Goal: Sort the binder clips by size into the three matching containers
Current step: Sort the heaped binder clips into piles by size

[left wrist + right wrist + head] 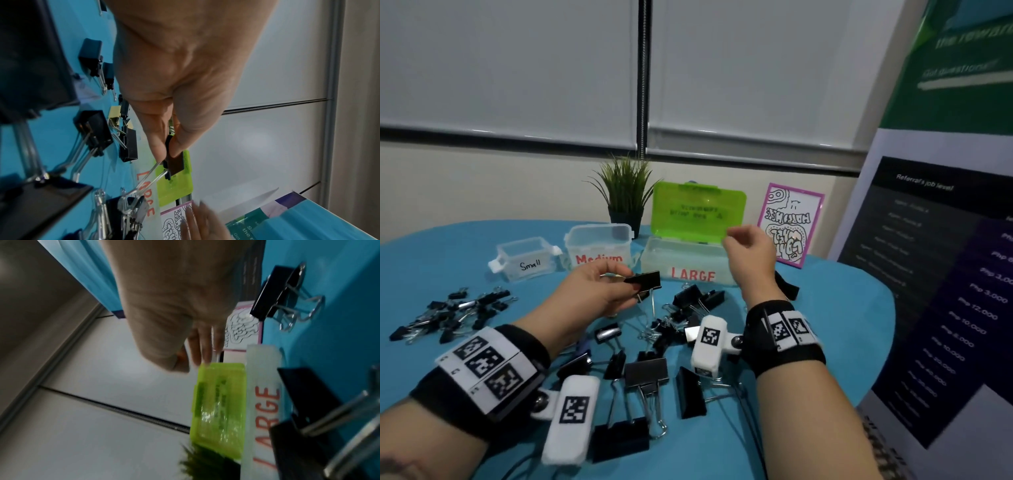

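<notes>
Left hand (pixel 599 291) pinches binder clip (pixel 643 281) at fingertips, just short of LARGE box (pixel 688 263); right hand (pixel 750 250) loosely curled, holding nothing, above its rim.

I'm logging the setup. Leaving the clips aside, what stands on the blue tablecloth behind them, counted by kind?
Clear plastic labelled containers: 3 (Small container, Medium container, LARGE container with its green lid up)
Green potted plant: 1
Pink-framed drawing: 1
Total: 5
</notes>
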`<state>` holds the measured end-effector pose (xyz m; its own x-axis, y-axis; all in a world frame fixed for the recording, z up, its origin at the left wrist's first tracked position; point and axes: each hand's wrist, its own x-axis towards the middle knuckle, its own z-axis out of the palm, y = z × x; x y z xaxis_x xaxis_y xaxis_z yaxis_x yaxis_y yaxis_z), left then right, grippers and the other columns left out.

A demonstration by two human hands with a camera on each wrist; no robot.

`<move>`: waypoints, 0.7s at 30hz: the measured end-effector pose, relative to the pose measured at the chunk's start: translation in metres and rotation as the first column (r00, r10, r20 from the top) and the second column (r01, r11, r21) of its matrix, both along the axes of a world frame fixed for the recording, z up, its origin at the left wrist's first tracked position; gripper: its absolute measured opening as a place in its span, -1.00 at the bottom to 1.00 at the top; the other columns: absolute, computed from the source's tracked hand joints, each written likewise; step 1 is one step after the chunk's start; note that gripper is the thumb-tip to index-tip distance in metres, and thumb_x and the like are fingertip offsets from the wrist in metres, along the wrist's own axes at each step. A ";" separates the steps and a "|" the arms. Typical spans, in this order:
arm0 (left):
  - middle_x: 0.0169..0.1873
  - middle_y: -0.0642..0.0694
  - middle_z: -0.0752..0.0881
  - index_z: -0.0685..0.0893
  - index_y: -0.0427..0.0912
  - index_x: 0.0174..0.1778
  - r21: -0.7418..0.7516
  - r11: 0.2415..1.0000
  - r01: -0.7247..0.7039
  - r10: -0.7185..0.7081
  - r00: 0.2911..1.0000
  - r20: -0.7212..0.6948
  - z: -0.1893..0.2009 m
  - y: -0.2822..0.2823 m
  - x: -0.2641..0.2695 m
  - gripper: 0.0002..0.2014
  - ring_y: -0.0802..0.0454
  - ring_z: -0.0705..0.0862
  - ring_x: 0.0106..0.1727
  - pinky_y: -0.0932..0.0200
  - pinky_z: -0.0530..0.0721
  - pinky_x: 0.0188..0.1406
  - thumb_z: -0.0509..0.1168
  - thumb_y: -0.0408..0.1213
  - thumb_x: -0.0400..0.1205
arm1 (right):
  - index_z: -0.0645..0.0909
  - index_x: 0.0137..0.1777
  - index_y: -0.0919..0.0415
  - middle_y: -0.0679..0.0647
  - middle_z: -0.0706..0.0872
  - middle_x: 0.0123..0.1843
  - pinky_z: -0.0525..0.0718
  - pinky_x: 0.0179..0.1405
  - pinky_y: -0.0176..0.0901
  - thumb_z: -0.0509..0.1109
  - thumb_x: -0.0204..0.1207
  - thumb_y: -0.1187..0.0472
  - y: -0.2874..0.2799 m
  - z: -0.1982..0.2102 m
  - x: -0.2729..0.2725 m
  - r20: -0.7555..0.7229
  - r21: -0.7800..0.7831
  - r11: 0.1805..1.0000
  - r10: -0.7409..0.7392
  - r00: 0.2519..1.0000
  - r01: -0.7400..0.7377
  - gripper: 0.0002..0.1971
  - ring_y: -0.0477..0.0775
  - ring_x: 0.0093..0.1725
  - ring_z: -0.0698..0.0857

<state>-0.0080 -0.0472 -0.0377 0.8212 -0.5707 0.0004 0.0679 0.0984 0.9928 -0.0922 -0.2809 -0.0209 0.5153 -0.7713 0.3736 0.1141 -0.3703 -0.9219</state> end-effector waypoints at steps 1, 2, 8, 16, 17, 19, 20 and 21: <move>-0.11 -0.38 0.76 0.59 -0.26 -0.09 -0.013 1.000 0.000 0.000 1.000 0.001 0.000 -0.001 0.000 -0.78 -0.05 0.83 -0.29 0.28 0.81 -0.33 0.35 -0.68 0.57 | 0.72 0.07 0.25 0.16 0.80 0.03 0.75 0.03 -0.06 0.49 0.53 0.34 0.010 0.001 0.003 0.009 0.004 0.986 0.169 0.986 -0.169 -0.86 0.11 0.05 0.78; -0.13 -0.35 0.76 0.58 -0.25 -0.10 -0.028 1.000 0.001 -0.001 1.000 0.000 0.000 -0.001 -0.001 -0.77 -0.05 0.83 -0.29 0.27 0.82 -0.31 0.35 -0.68 0.57 | 0.73 0.05 0.32 0.17 0.82 -0.02 0.75 -0.10 -0.12 0.55 0.51 0.32 0.020 0.002 0.006 -0.021 0.000 0.949 0.316 0.948 -0.316 -0.85 0.05 -0.06 0.78; -0.17 -0.22 0.82 0.57 -0.18 -0.07 -0.077 0.996 -0.038 0.041 0.999 0.029 0.003 0.002 -0.002 -0.79 -0.01 0.85 -0.26 0.23 0.81 -0.34 0.41 -0.55 0.59 | 0.73 -0.03 0.23 0.07 0.78 -0.17 0.66 -0.20 -0.14 0.82 0.15 0.09 0.022 -0.009 0.016 -0.394 -0.069 0.923 0.323 0.861 -0.378 -0.54 -0.01 -0.24 0.71; -0.25 -0.20 0.82 0.64 -0.17 0.10 -0.044 0.995 -0.093 0.090 0.993 -0.070 -0.004 0.001 0.007 -0.87 0.06 0.82 -0.31 0.18 0.82 -0.38 0.35 -0.42 0.68 | 0.74 0.02 0.18 -0.05 0.64 -0.21 0.59 -0.34 -0.24 0.81 0.12 0.14 0.026 -0.012 0.016 -0.715 -0.147 0.913 0.169 0.678 -0.382 -0.52 -0.04 -0.25 0.63; -0.23 -0.21 0.84 0.64 -0.17 0.14 -0.045 0.995 -0.092 0.088 0.993 -0.082 -0.004 0.001 0.008 -0.85 0.03 0.84 -0.26 0.17 0.83 -0.37 0.33 -0.43 0.69 | 0.73 -0.01 0.17 -0.03 0.66 -0.22 0.59 -0.37 -0.24 0.78 0.15 0.16 0.027 -0.012 0.017 -0.690 -0.143 0.914 0.182 0.700 -0.379 -0.58 -0.04 -0.28 0.63; -0.14 -0.24 0.85 0.65 -0.18 0.19 -0.039 0.996 -0.086 0.082 0.992 -0.093 -0.004 0.001 0.007 -0.81 0.00 0.85 -0.22 0.18 0.83 -0.37 0.28 -0.47 0.71 | 0.72 -0.07 0.19 0.08 0.78 -0.18 0.74 -0.28 -0.11 0.74 0.18 0.19 0.032 -0.012 0.021 -0.551 -0.062 0.921 0.291 0.783 -0.385 -0.65 0.07 -0.23 0.76; -0.08 -0.27 0.84 0.67 -0.19 0.21 -0.031 0.996 -0.081 0.078 0.993 -0.094 -0.003 0.000 0.006 -0.79 0.01 0.85 -0.23 0.19 0.83 -0.38 0.24 -0.48 0.73 | 0.73 -0.07 0.25 0.17 0.83 -0.15 0.81 -0.15 0.00 0.74 0.20 0.21 0.036 -0.012 0.022 -0.441 -0.016 0.919 0.347 0.828 -0.394 -0.65 0.14 -0.18 0.81; -0.03 -0.29 0.84 0.68 -0.22 0.23 -0.024 0.997 -0.068 0.066 0.994 -0.092 -0.003 0.000 0.005 -0.77 0.01 0.85 -0.23 0.21 0.82 -0.38 0.21 -0.49 0.74 | 0.73 -0.04 0.33 0.25 0.85 -0.13 0.82 -0.10 0.01 0.74 0.23 0.23 0.040 -0.010 0.022 -0.322 0.018 0.910 0.396 0.860 -0.413 -0.64 0.13 -0.19 0.82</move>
